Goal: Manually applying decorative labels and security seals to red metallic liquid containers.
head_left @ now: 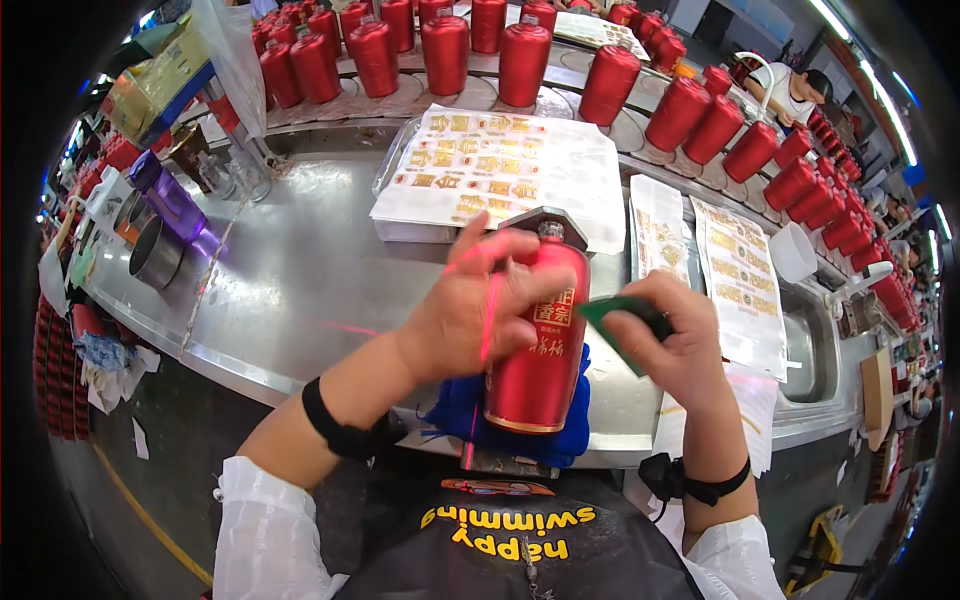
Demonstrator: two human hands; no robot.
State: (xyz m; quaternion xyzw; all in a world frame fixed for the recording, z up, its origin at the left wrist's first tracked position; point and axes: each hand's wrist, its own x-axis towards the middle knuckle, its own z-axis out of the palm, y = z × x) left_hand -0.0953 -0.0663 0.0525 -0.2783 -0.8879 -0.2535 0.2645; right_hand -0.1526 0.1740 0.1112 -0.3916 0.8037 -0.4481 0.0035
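A red bottle (pixel 535 385) with gold and white decals lies on a blue cloth (pixel 460 403), its neck pointing away from me. A dark angular rest (pixel 527 216) sits behind the neck. Over the bottle's left side is my left hand (pixel 480 300), fingers spread and slightly blurred, apparently touching its front. Between the thumb and fingers of my right hand (pixel 672 330) is a flat green scraper (pixel 622 330). Its tip is at the bottle's right side, beside the decal. A thin red light line crosses my left hand.
Decal sheets (pixel 470 150) lie stacked beyond the bottle, with more sheets (pixel 742 280) at right beside a sink (pixel 805 345). Red bottles (pixel 445 55) line a curved conveyor at the back. A purple bottle (pixel 165 195) and metal pot (pixel 157 255) stand at left. A person (pixel 790 95) works far right.
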